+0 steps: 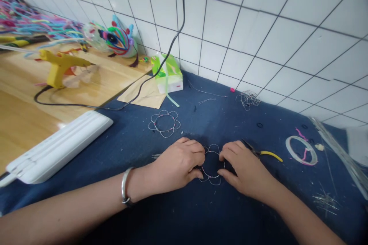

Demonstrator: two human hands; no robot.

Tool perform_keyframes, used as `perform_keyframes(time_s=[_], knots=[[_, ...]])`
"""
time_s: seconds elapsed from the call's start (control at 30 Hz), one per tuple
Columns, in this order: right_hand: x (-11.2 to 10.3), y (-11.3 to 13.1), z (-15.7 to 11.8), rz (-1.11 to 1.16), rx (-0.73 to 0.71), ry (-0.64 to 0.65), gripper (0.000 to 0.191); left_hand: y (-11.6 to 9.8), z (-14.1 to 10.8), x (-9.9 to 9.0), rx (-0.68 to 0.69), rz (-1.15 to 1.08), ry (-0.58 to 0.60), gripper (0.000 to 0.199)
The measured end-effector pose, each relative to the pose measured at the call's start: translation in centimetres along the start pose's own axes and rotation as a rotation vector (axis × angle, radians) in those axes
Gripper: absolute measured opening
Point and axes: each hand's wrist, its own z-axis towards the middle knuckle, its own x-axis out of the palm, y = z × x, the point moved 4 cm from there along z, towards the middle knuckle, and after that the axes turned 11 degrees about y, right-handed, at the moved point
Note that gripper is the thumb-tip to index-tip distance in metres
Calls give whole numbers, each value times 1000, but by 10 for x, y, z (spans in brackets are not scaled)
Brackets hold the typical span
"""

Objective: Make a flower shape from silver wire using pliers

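Observation:
A thin wire ring with petal-like loops (213,177) lies on the dark blue cloth between my hands. My left hand (181,162), with a silver bangle at the wrist, has its fingers curled over the ring's left side. On the right side, my right hand (243,164) has its thumb and fingers bent around the ring's edge, with a gap between the tips. The fingers hide both sides of the ring. A second wire flower ring (165,123) lies flat beyond my left hand. Pliers with a yellow handle (271,155) lie beside my right hand.
A white power strip (60,147) and a yellow glue gun (59,67) are at left. Behind stand a green tissue pack (169,72) and a colourful lion-head figure (120,41). A black cable hangs across. Tangled wire (249,99), a white tape ring (288,149) and wire scraps (326,202) lie at right.

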Motion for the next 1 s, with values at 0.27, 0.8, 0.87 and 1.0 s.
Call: perform_keyframes(time_s=[0.27,0.8,0.87,1.0], knots=[[-9,-19,-3,253,58,-118,8,14,0,-15,44,-169,-169,14],[-7,-9,-9,-53,-55,44,8,7,2,-6,150,69,-34,15],[-10,-6,-10,-92,-60,53,8,6,2,-6,151,86,-44,15],[-12,-3,-11,-136,-60,60,7,3,2,-7,135,109,-52,15]])
